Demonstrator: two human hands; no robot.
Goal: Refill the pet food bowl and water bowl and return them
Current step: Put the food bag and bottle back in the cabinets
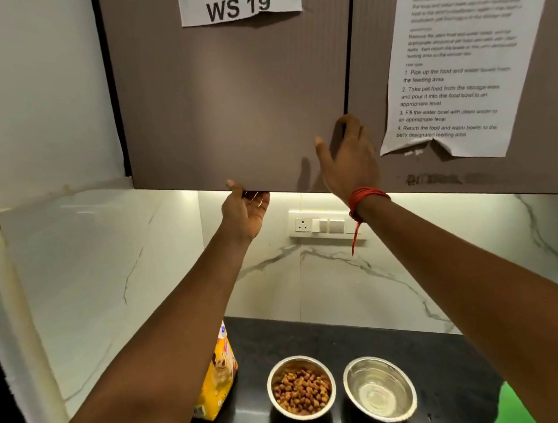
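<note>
Two steel bowls stand side by side on the black counter [441, 359]. The food bowl [270, 381] on the left holds brown kibble; the water bowl [349, 374] on the right holds clear water. A yellow pet food bag [219, 379] stands left of them, partly behind my left forearm. Both hands are raised to the closed grey cabinet door [225, 106]. My left hand [245, 211] is palm up at the door's bottom edge, thumb on the front and fingers loosely under it. My right hand [348, 159] lies flat against the door near its right edge.
A "WS 19" label [240, 3] and a task sheet [454, 55] are taped to the cabinet doors. A switch and socket plate [320, 226] sits on the marble back wall. A marble side wall [87, 266] closes in the left. Something green [518, 403] shows at the counter's right front.
</note>
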